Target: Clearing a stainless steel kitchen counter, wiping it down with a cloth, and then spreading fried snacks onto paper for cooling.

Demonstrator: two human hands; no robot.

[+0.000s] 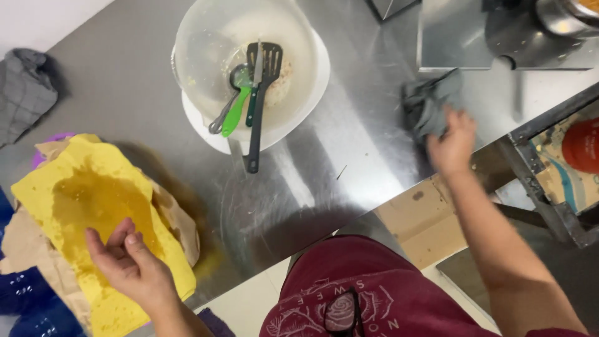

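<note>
Pressing down on a crumpled grey rag [430,106], your right hand [453,146] has its fingers curled over the cloth on the shiny metal table [349,162]. Your left hand [128,265] rests half open, palm up and holding nothing, on a wet yellow cloth [93,206]. Between your hands sits a clear bowl [206,50] with a black spatula [262,93] inside.

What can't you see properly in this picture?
All from the head view:
- What lies under the yellow cloth: the cloth covers it.
- The right hand's fingertips: buried in the grey rag.
- The red round thing: cut off by the right edge.
- Crumbs in the clear bowl: too small.
</note>
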